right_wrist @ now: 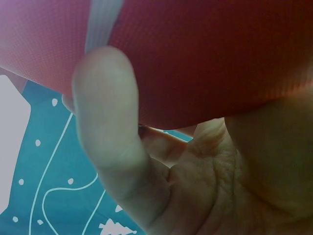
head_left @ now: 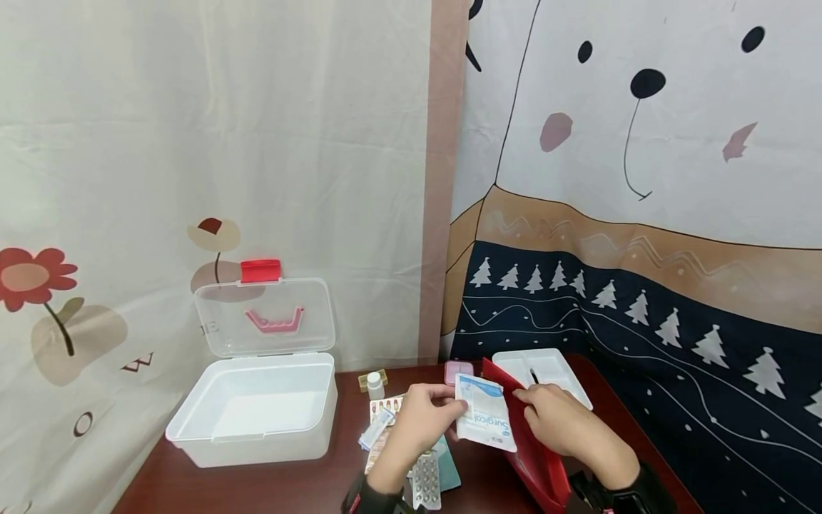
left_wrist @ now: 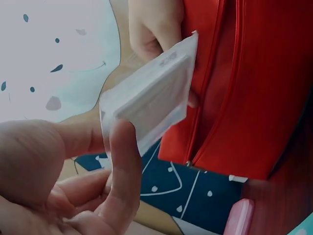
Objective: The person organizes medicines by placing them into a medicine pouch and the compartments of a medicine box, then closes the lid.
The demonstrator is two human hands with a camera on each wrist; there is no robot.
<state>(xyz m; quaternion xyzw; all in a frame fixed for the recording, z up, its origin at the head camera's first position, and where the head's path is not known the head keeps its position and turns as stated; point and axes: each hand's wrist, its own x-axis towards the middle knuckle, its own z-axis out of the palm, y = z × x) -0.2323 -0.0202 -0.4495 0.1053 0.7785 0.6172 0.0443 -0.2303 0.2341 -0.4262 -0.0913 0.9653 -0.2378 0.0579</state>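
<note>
My left hand (head_left: 420,417) pinches a flat white packet (head_left: 484,414) with blue print that reads like "Surgical", upside down in the head view. In the left wrist view the packet (left_wrist: 151,93) shows its translucent back, held at one edge between thumb and fingers. Just right of it, my right hand (head_left: 555,421) grips the edge of a red zippered pouch (head_left: 533,457). The pouch (left_wrist: 274,88) has its zipper parted, and the packet overlaps its opening in that view. Seen from the right wrist, a finger (right_wrist: 107,107) presses against the red fabric (right_wrist: 205,58).
An open white box (head_left: 257,407) with a clear lid (head_left: 266,321) stands at left. Pill blister packs (head_left: 426,482), a small white bottle (head_left: 375,385) and a teal item (head_left: 449,467) lie around the left forearm. Behind the pouch are a pink case (head_left: 457,370) and a white tray (head_left: 546,364).
</note>
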